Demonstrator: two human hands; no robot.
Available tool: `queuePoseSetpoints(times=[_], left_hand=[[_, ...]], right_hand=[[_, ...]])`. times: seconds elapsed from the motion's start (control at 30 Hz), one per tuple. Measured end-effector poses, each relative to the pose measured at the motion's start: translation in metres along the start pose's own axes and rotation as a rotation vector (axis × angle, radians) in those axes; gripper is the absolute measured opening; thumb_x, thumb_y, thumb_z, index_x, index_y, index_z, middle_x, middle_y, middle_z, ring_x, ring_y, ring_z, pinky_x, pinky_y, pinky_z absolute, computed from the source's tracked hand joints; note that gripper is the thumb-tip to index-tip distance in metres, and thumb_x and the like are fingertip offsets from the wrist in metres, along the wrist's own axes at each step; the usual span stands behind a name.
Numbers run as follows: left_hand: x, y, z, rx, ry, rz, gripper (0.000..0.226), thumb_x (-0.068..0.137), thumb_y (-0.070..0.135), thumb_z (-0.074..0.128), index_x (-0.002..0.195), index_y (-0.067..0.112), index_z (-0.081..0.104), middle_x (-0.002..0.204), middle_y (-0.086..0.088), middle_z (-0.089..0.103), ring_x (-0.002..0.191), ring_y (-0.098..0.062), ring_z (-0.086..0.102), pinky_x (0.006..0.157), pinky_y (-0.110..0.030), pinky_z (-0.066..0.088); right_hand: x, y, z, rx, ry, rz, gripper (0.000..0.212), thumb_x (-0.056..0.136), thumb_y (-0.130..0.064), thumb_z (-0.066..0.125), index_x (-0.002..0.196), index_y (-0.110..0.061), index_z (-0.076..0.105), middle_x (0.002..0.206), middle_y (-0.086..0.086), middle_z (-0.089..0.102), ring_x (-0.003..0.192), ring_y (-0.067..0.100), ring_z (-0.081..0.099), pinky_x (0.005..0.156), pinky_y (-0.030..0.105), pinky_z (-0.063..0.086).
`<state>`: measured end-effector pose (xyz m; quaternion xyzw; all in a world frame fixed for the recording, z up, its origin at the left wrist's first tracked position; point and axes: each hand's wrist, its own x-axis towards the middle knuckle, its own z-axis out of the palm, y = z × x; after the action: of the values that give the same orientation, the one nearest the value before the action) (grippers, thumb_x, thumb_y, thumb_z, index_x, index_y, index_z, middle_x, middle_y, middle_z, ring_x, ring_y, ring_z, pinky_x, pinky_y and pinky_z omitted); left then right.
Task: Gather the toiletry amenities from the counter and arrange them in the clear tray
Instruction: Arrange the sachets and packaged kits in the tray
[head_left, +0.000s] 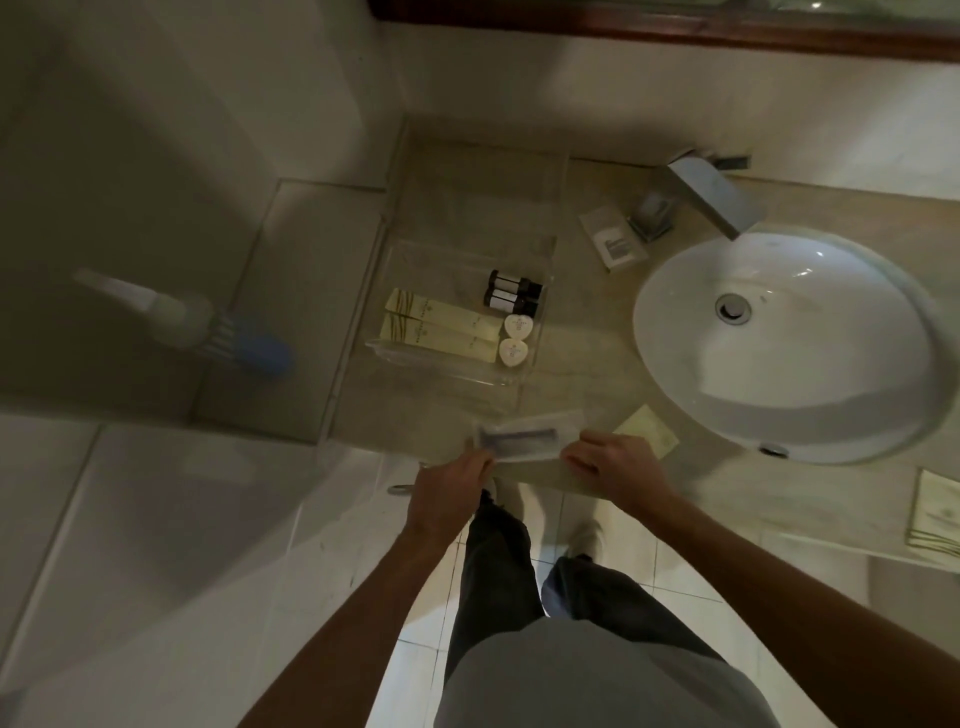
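Observation:
The clear tray (395, 353) rests on the beige counter left of the sink. Inside it lie two long cream boxes (441, 325), two dark small bottles (511, 292) and two white heart-shaped soaps (514, 340). At the counter's front edge both hands hold a clear plastic packet with a dark comb-like item (524, 440): my left hand (452, 488) grips its left end and my right hand (613, 467) its right end. A pale yellow sachet (647, 428) lies just right of my right hand. A white packet (613, 239) sits near the tap.
The white round sink (831, 415) fills the right side of the counter, with a metal tap (717, 192) behind it. Folded cream items (935, 514) lie at the far right. A toilet brush holder (182, 317) stands on the floor at left.

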<state>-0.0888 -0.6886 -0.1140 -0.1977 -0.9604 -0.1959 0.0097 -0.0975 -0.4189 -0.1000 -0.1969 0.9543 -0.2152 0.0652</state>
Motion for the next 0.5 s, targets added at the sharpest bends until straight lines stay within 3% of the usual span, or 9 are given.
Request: queuePoseSetpoints(times=[0.07,0.13,0.23,0.37,0.5], left_hand=[[-0.006,0.000,0.004,0.024,-0.078,-0.001,0.029,0.074,0.016,0.085,0.092,0.023,0.063,0.062,0.006,0.064,0.036,-0.011,0.052,0.039,-0.022,0.047],[-0.007,0.001,-0.002,0.024,-0.110,-0.043,0.028,0.081,0.021,0.081,0.094,0.027,0.057,0.064,0.008,0.063,0.039,-0.008,0.052,0.039,-0.023,0.047],[0.004,0.004,-0.019,-0.229,-0.093,-0.416,0.011,0.097,0.043,0.056,0.094,0.032,0.055,0.067,0.013,0.057,0.054,-0.001,0.053,0.052,-0.014,0.040],[0.031,0.003,-0.023,-0.457,-0.114,-0.748,0.036,0.085,0.064,0.058,0.098,0.031,0.063,0.083,0.013,0.066,0.076,-0.003,0.062,0.066,-0.028,0.051],[0.046,0.002,-0.019,-0.677,-0.199,-0.862,0.026,0.087,0.046,0.067,0.085,0.021,0.074,0.077,0.007,0.072,0.069,-0.006,0.065,0.066,-0.027,0.050]], right_hand=[[-0.001,-0.002,0.001,-0.001,-0.077,0.017,0.026,0.094,-0.033,0.051,0.089,-0.022,0.074,0.080,-0.003,0.062,0.051,0.018,0.060,0.044,0.026,0.042],[0.002,-0.002,-0.005,0.019,-0.116,0.073,0.013,0.092,-0.026,0.063,0.092,-0.021,0.074,0.085,-0.002,0.063,0.056,0.020,0.062,0.048,0.027,0.041],[0.015,0.003,-0.022,0.091,-0.035,0.266,0.016,0.090,-0.029,0.068,0.103,-0.022,0.074,0.093,-0.007,0.063,0.066,0.015,0.062,0.059,0.026,0.043],[0.038,0.010,-0.034,0.186,-0.145,0.342,0.028,0.090,-0.037,0.069,0.116,-0.028,0.068,0.096,-0.012,0.051,0.074,0.007,0.051,0.066,0.024,0.040],[0.053,0.017,-0.030,0.269,-0.249,0.455,0.020,0.088,-0.038,0.070,0.102,-0.024,0.071,0.085,-0.009,0.057,0.076,0.010,0.054,0.063,0.026,0.038]])
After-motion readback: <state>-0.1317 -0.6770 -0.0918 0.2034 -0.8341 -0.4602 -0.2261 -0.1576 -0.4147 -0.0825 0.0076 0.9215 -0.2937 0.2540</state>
